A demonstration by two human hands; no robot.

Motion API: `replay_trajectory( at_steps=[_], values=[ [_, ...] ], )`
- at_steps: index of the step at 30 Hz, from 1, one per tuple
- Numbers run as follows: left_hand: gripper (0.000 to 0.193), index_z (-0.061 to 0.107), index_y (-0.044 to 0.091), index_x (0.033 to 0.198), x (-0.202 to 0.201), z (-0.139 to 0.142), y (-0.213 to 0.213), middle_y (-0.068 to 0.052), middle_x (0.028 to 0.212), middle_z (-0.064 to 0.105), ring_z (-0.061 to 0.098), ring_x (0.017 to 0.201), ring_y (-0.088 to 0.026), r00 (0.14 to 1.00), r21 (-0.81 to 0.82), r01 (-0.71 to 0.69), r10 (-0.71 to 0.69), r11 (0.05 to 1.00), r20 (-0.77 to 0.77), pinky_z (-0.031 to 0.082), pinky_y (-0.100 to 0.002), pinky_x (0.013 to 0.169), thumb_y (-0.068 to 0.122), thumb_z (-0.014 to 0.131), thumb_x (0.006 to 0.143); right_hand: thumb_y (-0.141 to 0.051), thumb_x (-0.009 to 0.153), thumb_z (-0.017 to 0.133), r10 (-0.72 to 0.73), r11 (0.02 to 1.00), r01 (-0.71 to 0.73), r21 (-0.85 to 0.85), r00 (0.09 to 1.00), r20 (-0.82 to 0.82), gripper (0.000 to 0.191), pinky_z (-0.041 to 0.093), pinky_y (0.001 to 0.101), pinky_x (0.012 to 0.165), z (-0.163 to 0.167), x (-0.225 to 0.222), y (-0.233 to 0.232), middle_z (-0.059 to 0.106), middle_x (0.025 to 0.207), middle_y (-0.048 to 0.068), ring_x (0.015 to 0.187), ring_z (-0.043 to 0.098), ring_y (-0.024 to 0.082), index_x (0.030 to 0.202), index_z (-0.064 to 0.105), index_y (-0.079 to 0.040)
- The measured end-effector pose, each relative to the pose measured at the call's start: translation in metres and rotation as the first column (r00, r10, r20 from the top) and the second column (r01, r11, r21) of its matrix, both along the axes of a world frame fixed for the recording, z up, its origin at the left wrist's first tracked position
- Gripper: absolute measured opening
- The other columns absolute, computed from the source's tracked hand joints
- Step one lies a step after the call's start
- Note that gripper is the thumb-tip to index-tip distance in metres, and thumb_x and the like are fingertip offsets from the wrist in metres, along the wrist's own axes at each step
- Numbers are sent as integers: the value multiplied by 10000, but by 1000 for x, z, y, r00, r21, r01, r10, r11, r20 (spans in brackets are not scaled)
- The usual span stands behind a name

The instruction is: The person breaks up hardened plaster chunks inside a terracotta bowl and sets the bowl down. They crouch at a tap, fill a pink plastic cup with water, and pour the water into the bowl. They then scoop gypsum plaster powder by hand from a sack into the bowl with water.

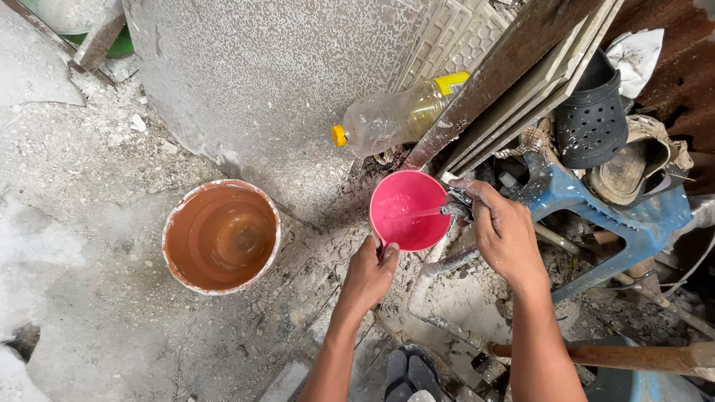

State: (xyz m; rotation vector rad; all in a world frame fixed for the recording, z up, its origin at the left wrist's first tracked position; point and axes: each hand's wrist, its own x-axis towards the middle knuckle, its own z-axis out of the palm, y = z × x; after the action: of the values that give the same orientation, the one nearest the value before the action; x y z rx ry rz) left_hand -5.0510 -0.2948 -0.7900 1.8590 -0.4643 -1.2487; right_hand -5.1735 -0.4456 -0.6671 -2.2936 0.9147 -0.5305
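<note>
Soft, even daylight, bright and sharp throughout, with faint shadows under the orange bucket (221,236) and wide-angle bending beyond it.

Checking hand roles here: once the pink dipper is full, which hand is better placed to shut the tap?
Probably the right hand: its fingers already grip the tap. The left hand is occupied holding the pink dipper by its handle under the water stream.

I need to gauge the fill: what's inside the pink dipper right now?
A thin stream of water runs from the tap under the right hand into the pink dipper, held by the left hand. Its bottom looks wet; the water depth can't be judged.
</note>
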Motion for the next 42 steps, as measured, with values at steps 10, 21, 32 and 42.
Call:
replay_trajectory(
  at_steps=[10,21,32,42],
  values=[
    [353,575,4,974,8,3,3,-126,704,654,602,564,-193,981,-73,-30,43,997,191,458,-415,552,346,521,1045,3,948,454,21,999,-20,-38,999,26,390,472,351,555,1,3,0,557,615,140,494,569,237,1235,696,-100],
    [344,561,13,980,9,8,0,-192,756,698,669,638,-287,970,-71,-60,75,996,233,469,-443,610,348,522,1047,3,934,457,13,998,-13,-60,1000,9,391,467,375,563,1,4,-1,544,616,162,485,533,265,1218,707,-97],
    [272,528,57,1124,8,24,-1,-147,809,728,713,664,-254,990,14,-20,18,1000,140,534,-434,601,311,458,1055,-5,945,444,-21,999,20,-43,999,-26,407,446,384,536,2,6,1,472,546,145,456,511,249,1243,702,-110],
    [342,589,-10,1041,7,32,0,-148,819,708,704,702,-248,991,-55,-69,75,996,109,539,-434,669,327,528,1035,-1,995,414,79,996,-74,-44,990,117,366,511,326,603,-3,6,0,545,649,98,632,695,173,1252,665,-72]
  ],
)
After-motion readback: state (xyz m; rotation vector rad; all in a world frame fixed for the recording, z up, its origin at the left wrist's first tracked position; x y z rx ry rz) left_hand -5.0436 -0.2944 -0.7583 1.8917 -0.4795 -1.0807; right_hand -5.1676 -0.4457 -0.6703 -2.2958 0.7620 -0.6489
